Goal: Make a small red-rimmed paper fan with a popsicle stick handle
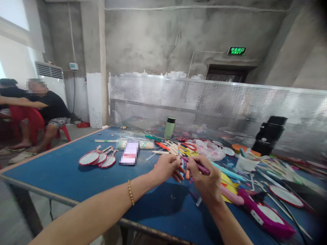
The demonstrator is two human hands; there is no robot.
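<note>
Over the middle of the blue table, my left hand [167, 166] pinches a short, thin, pale strip with an orange band [179, 149], held upright. My right hand [205, 175] is close beside it, closed around a slim purple tool [202, 168] whose exact kind I cannot make out. The tool's tip points toward the left hand's fingers. Just past the hands lies a loose heap of wooden sticks [174, 147]. Small coloured pieces lie under and behind the fingers, partly hidden by them.
Round red-rimmed white paddles [89, 158] and a phone [129, 153] lie on the left. Behind stand a green bottle [169, 127] and a perforated metal screen [153, 98]. To the right are a white cup [246, 164], a magenta device [268, 214] and clutter. A person [51, 105] sits far left.
</note>
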